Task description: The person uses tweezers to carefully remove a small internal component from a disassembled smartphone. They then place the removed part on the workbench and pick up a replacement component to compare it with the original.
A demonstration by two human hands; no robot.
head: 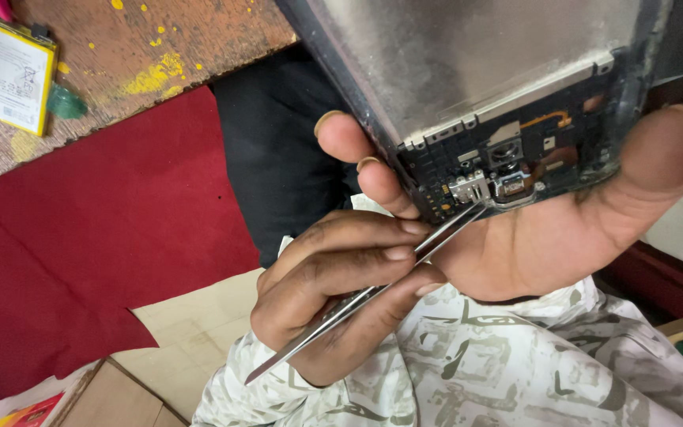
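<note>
At far left I see a yellow-edged battery [3, 69] on the paint-flecked worktop [160, 47], beside a red cloth [96, 237]. My right hand [333, 296] pinches steel tweezers [373, 289], tips at the opened phone [507, 95]. My left hand [563, 229] cradles that phone, fingers [349, 134] clasping its edges.

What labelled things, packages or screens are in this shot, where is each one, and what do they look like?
Phone battery: top left on the worn wooden bench, a flat rectangle with a white printed label and yellow edge.
Red and yellow package: bottom left corner, only partly in frame.
Opened phone: top centre, held in the left hand, grey metal shield and dark board showing; no lit screen visible.
</note>
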